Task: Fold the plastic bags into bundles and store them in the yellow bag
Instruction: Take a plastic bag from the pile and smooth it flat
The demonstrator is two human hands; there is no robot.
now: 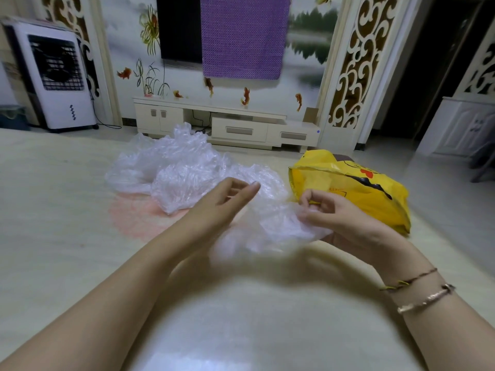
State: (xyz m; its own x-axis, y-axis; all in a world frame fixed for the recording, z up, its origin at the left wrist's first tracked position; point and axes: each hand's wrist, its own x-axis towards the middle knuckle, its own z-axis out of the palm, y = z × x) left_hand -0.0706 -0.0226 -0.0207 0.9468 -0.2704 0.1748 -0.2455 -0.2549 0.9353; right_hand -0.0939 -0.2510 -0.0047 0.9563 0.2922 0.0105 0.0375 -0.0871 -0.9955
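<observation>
Bags, clear plastic: one crumpled bag point(278, 223) gripped by the right hand point(340, 212), not yet folded; left hand point(227, 195) just beside it, fingers loose, holding nothing. Unfolded heap point(171, 167) beyond the left hand. Yellow bag point(356, 188) beyond the right hand; contents unseen.

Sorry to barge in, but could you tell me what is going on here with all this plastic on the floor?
A person sits on the floor sorting clear plastic bags. The right hand grips one crumpled clear bag, while the left hand hovers just above it with fingers loosely bent. A pile of loose clear bags lies beyond the hands, not yet folded. The yellow bag lies on its side to the right, its mouth facing the hands.
</observation>
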